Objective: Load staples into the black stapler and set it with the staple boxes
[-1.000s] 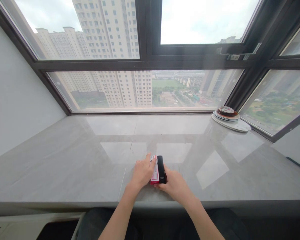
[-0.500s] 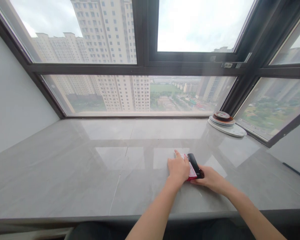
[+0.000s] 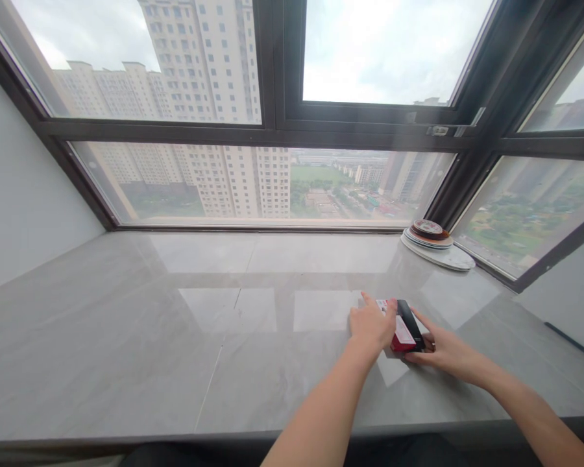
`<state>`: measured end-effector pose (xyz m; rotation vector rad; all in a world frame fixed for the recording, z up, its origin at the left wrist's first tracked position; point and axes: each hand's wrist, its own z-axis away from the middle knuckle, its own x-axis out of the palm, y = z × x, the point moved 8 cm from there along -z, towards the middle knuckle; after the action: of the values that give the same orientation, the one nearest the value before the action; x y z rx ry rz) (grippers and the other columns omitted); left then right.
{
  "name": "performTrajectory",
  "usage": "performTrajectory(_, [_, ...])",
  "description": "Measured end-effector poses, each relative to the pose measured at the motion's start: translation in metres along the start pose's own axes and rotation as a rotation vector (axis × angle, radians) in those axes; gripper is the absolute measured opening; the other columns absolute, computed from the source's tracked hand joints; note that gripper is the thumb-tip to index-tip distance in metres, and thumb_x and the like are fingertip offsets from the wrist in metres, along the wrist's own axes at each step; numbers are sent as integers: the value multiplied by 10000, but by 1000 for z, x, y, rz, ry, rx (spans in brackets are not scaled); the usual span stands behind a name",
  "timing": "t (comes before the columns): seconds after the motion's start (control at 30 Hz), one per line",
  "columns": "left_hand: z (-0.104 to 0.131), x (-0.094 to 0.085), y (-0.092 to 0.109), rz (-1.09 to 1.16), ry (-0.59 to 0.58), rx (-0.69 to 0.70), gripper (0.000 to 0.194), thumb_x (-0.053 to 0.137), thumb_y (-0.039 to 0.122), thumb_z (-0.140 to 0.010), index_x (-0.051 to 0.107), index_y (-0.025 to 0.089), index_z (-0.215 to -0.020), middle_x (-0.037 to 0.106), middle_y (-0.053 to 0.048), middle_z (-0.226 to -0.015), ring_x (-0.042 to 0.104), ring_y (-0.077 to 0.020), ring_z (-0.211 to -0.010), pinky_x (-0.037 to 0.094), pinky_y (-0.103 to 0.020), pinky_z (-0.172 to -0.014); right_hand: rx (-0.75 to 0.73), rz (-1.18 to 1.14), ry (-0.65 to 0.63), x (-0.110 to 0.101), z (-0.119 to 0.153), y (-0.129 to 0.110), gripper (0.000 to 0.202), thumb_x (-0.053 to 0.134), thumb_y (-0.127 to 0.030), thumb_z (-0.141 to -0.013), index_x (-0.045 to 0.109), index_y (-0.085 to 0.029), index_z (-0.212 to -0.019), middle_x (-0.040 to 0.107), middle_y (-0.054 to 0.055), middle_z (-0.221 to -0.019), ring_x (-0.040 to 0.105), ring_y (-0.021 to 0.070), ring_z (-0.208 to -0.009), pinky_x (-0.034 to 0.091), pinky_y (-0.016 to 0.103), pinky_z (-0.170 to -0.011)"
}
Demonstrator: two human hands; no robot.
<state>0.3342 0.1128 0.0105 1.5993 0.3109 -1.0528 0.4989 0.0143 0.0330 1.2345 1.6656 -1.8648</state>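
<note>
A red-and-white card box [image 3: 405, 332] and a black box [image 3: 411, 323] lie side by side on the grey marble sill, their long sides against each other. My left hand [image 3: 372, 325] grips the red-and-white box from the left, thumb over its top and index finger stretched forward. Its palm hides part of that box. On the other side, my right hand [image 3: 445, 352] holds the black box, with the thumb at the near end and fingers along the right edge. Between the right fingers and the box a small gap shows.
In the back right corner of the sill [image 3: 141, 350] stands a stack of round plates and discs [image 3: 438, 251]. A dark-framed window [image 3: 272, 136] closes the far side. At the right wall lies a thin dark strip [image 3: 571, 340].
Both hands and the two boxes have shifted right along the sill, still together. The view has also turned slightly.
</note>
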Motion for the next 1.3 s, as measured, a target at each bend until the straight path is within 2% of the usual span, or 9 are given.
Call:
performTrajectory(0.1, [30, -30, -33, -29, 45, 71, 823, 223, 655, -1004, 300, 77, -1585, 694, -233, -1214, 642, -348, -1162, 423, -473, -1025, -5, 15, -19, -9, 20, -6, 1092, 755, -629, -676, 384, -100, -1557, 538, -55, -553, 516, 188, -499, 393, 302, -545])
performTrajectory(0.2, [74, -73, -81, -86, 98, 151, 506, 372, 467, -1016, 537, 219, -1425, 674, -139, -1229, 615, -284, -1164, 432, -419, -1039, -47, -6, 183, -13, 55, -45, 804, 554, -631, -890, 423, -172, -1537, 507, -46, -584, 487, 173, -517, 418, 302, -565])
performTrajectory(0.27, [105, -103, -119, -122, 146, 136, 446, 384, 407, -1015, 572, 220, -1373, 642, -140, -1220, 577, -300, -1177, 422, -458, -1044, -179, -45, 17, 26, 76, -91, 595, 475, -572, -972, 539, -229, -1454, 615, 12, -710, 569, 187, -632, 473, 304, -633])
performTrajectory(0.33, [133, -132, -152, -269, 242, 123, 417, 406, 421, -1013, 587, 272, -1358, 625, -120, -1213, 565, -312, -1163, 437, -484, -1009, -328, -60, -170, 76, 92, -137, 496, 465, -524, -996, 610, -273, -1399, 717, 74, -1019, 661, 226, -923, 525, 309, -741])
performTrajectory(0.4, [159, -151, -178, -367, 312, 101, 424, 402, 423, -1020, 559, 333, -1404, 605, -107, -1284, 547, -320, -1202, 424, -514, -1026, -437, -1, -227, 116, 97, -169, 526, 476, -497, -1002, 529, -310, -1490, 602, 68, -1428, 521, 267, -1337, 458, 388, -1062])
performTrajectory(0.47, [180, -158, -192, -427, 342, 115, 468, 393, 423, -1026, 478, 384, -1484, 552, -86, -1432, 483, -326, -1324, 362, -543, -1107, -470, 115, -233, 147, 94, -186, 575, 451, -497, -1016, 418, -339, -1568, 437, 25, -1604, 302, 288, -1517, 260, 483, -1226])
performTrajectory(0.57, [198, -153, -196, -468, 328, 147, 556, 402, 449, -1022, 342, 409, -1574, 401, -34, -1616, 316, -324, -1498, 226, -569, -1216, -432, 293, -195, 175, 87, -193, 612, 386, -527, -1032, 312, -357, -1615, 254, -3, -1694, 107, 324, -1578, 75, 578, -1252])
performTrajectory(0.67, [201, -147, -194, -450, 315, 135, 597, 418, 491, -1014, 308, 402, -1594, 326, -12, -1664, 213, -334, -1557, 147, -602, -1245, -386, 384, -163, 187, 87, -195, 636, 338, -547, -1036, 255, -347, -1635, 174, 0, -1714, 26, 352, -1582, 16, 622, -1232])
performTrajectory(1.3, [181, -144, -192, -405, 318, 86, 600, 399, 529, -1016, 308, 393, -1593, 278, -9, -1684, 152, -342, -1576, 81, -653, -1242, -344, 446, -117, 197, 95, -201, 634, 272, -522, -1053, 221, -310, -1648, 125, 15, -1723, -10, 373, -1578, -13, 643, -1216])
